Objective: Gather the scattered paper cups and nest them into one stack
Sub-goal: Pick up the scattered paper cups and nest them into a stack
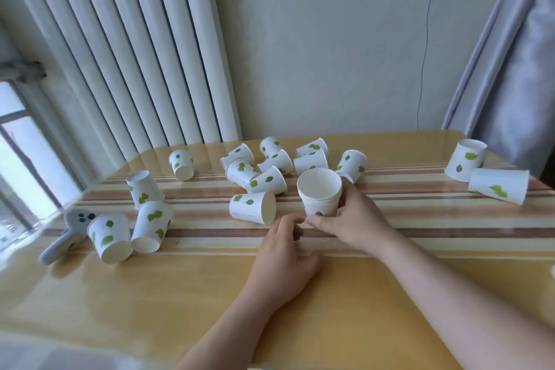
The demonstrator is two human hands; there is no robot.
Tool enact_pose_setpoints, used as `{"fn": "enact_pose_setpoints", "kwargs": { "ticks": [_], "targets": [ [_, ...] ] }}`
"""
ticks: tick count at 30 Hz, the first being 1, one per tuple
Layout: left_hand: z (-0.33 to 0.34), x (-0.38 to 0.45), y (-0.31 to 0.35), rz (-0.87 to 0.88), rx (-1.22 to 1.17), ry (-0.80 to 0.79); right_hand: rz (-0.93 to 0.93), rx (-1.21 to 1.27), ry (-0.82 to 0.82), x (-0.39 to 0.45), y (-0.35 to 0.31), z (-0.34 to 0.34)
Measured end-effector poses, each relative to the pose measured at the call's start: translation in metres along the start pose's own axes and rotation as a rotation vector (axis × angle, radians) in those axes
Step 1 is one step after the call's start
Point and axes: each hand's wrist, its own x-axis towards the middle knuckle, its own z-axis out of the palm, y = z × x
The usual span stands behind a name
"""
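Observation:
White paper cups with green leaf prints lie scattered on the table. My right hand grips an upright stack of nested cups near the middle, fingers and thumb around its lower part. Just left of the stack's base, my left hand hovers with loosely curled fingers and holds nothing. One cup on its side lies right beyond my left hand. A cluster of several cups sits behind it. Three cups lie at the left, two at the far right.
A grey handheld device lies at the table's left edge beside the cups. White radiator pipes and a wall stand behind the table. A grey curtain hangs at the right.

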Motion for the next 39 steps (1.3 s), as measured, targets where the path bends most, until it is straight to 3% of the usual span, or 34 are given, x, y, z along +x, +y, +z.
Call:
{"fn": "enact_pose_setpoints", "kwargs": {
  "ticks": [5,8,13,17,18,22,25,28,30,32,34,39],
  "targets": [
    [-0.007,-0.003,0.007,0.05,-0.035,-0.007,0.056,-0.051,-0.02,0.002,0.022,0.0],
    [-0.027,0.004,0.008,0.129,0.041,-0.091,0.03,-0.071,-0.054,0.004,0.028,0.0],
    [-0.083,0.048,-0.017,0.177,0.34,0.102,-0.011,-0.079,-0.095,0.006,0.03,-0.001],
    [-0.095,0.07,-0.035,0.046,0.626,-0.291,-0.017,-0.096,-0.095,0.009,0.03,0.0],
    [-0.092,0.07,-0.04,0.005,0.642,-0.317,-0.016,-0.098,-0.096,0.009,0.03,-0.001],
    [-0.082,0.068,-0.055,-0.019,0.716,-0.101,-0.026,-0.1,-0.097,0.007,0.031,-0.002],
    [-0.08,0.066,-0.049,-0.06,0.552,0.07,-0.019,-0.098,-0.098,0.008,0.032,-0.001],
    [-0.079,0.064,-0.012,-0.175,0.02,0.216,-0.024,-0.102,-0.105,0.009,0.033,-0.001],
    [-0.078,0.07,0.018,-0.249,-0.411,0.243,-0.03,-0.095,-0.112,0.009,0.033,-0.001],
    [-0.075,0.077,0.04,-0.215,-0.64,0.221,-0.039,-0.094,-0.107,0.009,0.034,-0.002],
    [-0.066,0.08,0.055,-0.135,-0.647,0.145,-0.049,-0.102,-0.105,0.009,0.033,-0.002],
    [-0.039,0.074,0.049,-0.082,-0.295,-0.024,-0.038,-0.073,-0.112,0.008,0.033,-0.003]
  ]
}}
